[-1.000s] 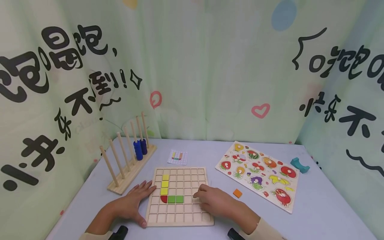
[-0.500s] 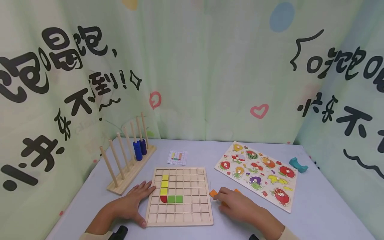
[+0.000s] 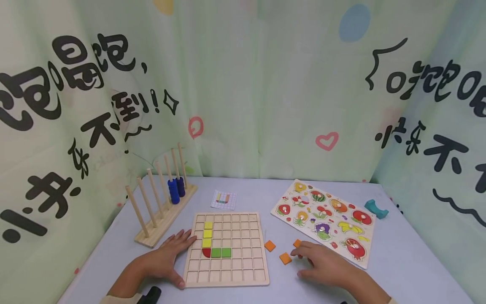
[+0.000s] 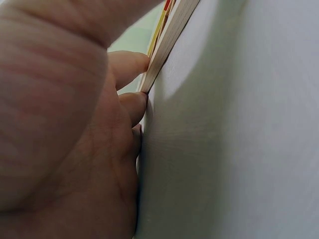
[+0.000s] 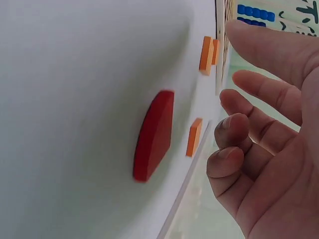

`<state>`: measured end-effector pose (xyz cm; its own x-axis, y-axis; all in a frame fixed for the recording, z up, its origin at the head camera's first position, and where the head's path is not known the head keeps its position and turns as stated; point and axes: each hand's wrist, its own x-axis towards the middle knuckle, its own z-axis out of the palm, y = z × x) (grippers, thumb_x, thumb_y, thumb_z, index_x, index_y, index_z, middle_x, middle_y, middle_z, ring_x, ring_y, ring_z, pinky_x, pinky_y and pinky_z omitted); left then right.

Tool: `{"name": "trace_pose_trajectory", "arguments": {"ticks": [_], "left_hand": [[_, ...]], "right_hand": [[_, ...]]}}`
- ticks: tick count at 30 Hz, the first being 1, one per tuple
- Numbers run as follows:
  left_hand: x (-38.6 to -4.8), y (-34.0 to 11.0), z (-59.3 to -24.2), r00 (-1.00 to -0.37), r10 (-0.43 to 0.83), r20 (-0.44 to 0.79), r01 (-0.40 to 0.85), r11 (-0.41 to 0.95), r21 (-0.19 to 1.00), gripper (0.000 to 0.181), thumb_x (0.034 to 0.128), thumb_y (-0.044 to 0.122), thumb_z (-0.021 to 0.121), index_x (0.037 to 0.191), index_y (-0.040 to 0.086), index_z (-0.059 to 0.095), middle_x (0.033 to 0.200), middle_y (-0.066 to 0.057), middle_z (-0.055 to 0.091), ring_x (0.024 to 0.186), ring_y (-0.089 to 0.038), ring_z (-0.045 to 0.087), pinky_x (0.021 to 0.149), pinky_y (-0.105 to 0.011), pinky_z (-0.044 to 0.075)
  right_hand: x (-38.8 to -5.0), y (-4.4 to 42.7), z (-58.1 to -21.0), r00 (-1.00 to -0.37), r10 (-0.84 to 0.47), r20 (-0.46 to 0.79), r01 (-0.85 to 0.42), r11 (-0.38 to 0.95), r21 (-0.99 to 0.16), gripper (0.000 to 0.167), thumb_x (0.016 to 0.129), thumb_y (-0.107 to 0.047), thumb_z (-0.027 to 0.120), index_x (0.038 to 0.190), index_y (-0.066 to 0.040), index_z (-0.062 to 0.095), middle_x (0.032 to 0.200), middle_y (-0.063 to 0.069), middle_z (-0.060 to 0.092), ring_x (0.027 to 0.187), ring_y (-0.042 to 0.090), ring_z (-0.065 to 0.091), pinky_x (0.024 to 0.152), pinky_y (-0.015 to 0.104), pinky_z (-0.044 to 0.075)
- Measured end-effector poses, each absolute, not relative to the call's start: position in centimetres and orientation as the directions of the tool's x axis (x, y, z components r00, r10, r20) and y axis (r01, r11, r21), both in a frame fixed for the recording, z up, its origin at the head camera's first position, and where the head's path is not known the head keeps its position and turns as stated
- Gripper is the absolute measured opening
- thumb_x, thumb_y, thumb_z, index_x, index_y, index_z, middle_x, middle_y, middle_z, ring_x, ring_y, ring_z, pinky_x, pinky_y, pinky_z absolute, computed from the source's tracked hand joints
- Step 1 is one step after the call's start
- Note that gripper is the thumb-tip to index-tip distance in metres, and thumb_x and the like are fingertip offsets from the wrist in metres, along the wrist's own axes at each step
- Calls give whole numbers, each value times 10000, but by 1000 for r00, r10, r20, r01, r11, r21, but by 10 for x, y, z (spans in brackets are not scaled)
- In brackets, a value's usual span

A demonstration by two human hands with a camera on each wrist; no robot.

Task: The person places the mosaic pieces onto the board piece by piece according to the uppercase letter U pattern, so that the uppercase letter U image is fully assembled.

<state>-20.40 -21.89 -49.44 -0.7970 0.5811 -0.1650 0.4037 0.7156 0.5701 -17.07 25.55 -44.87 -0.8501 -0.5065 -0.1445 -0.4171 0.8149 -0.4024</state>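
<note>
My left hand (image 3: 167,257) rests at the left edge of the wooden grid board (image 3: 244,270), fingers spread along its side and thumb at the near left corner. Set in the grid are several yellow squares (image 3: 207,233), a red rounded piece (image 3: 206,253) and two green squares (image 3: 221,252). To the right of the board, my right hand (image 3: 322,262) hovers above the table with nothing in its fingers. Near its fingertips lie three orange square tiles (image 3: 285,258). In the right wrist view, a red quarter-round piece (image 5: 154,137) lies below the hand; the head view hides it.
A pegged wooden counting stand (image 3: 163,223) with blue rings (image 3: 174,191) stands at the left. Behind the board lies a small pattern card (image 3: 224,199). A fruit puzzle board (image 3: 322,221) and a teal piece (image 3: 376,209) are at the right. Curtains surround the table.
My right hand has moved right, from the grid board's right side to beyond the orange tiles, uncovering two that it hid before. My left hand has stayed put.
</note>
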Motion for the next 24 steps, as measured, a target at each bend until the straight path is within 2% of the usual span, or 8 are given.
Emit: {"name": "trace_pose_trajectory", "arguments": {"ticks": [12,24], "left_hand": [[-202,-218,-494,-796,584,-158,403,707,581,1256,542,597,868,1537,97,287,1604,-169,127,1449,-422,18,1124,-609,29],[-203,-217,-494,-803,571,-172,392,722,570,1262,535,611,865,1538,109,286,1602,-173,134,1453,-408,25,1129,-598,33]], "right_hand": [[-159,285,-449,-876,-436,-205,-307,833,-461,432,789,-471,772,1141,-237,680,908,-157,552,775,69,492,653,234,474],[-154,303,-457,-897,-362,-255,-224,867,-446,435,746,-413,822,1097,-183,708,861,-138,560,781,103,505,680,261,518]]}}
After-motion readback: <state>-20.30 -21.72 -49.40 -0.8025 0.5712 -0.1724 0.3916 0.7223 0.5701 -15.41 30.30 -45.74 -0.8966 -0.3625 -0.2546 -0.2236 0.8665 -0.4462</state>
